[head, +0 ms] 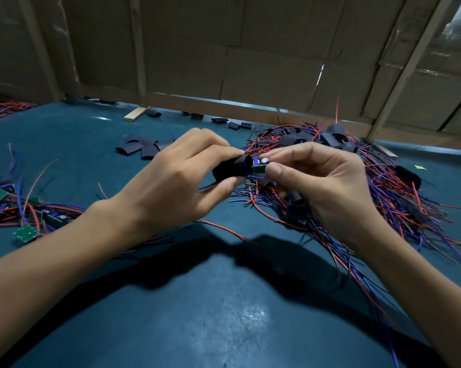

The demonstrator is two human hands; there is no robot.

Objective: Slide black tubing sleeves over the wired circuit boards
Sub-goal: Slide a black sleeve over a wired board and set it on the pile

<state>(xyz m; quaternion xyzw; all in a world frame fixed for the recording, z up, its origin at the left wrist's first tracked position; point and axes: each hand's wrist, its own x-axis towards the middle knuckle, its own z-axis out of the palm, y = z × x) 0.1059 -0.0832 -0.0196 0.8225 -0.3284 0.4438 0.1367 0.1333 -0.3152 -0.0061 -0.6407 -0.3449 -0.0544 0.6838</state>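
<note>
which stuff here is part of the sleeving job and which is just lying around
In the job:
sleeve, gripped by left hand
board, pinched by right hand
bare boards
spare sleeves
sleeved pile

Lying about:
wood strip
cardboard wall

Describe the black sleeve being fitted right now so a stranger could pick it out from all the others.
Start at the teal table, then find the two hands meeting above its middle. The left hand pinches one black sleeve, its open mouth facing a green circuit board held by the right hand. It alone is lifted; the others lie on the table.
</note>
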